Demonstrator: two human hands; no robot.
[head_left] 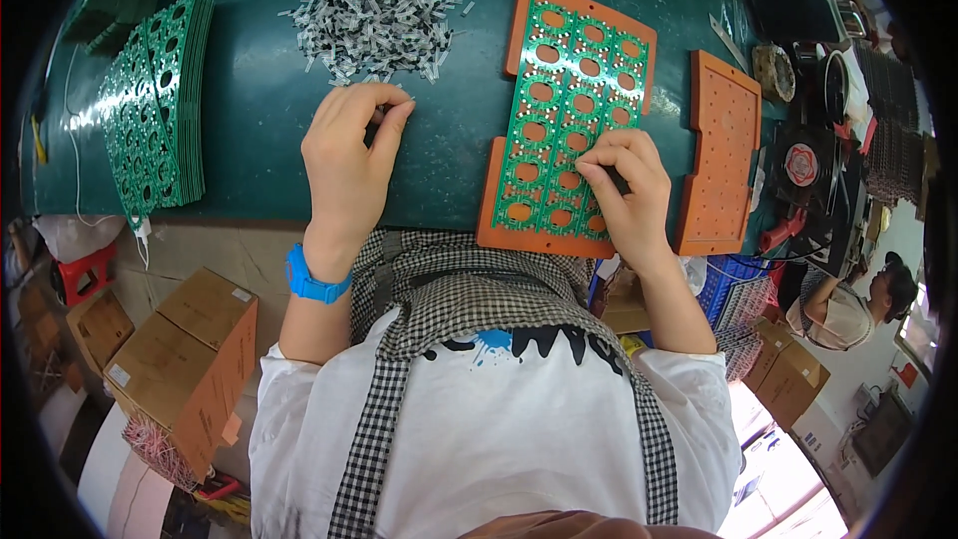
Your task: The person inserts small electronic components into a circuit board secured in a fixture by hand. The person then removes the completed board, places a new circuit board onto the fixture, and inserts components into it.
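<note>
My left hand (344, 165), with a blue wristband (317, 277), is just on the near side of a loose pile of small pale and black strip-shaped parts (374, 20). Its thumb and forefinger are curled together, and whatever may be between them is too small to see. A green circuit board panel (555, 145) with rows of oval holes lies on an orange fixture plate (509, 232). Over the panel's right side, my right hand (634, 190) is closed in a pinch, its fingertips near one of the holes. I cannot make out anything between those fingers.
A stack of green circuit board panels (165, 105) stands on the dark green table (259, 120) at the left. A second orange fixture plate (720, 160) lies to the right, beside tools and a red-handled tool (783, 232). Cardboard boxes (180, 349) are on the floor. Another person (843, 309) is far right.
</note>
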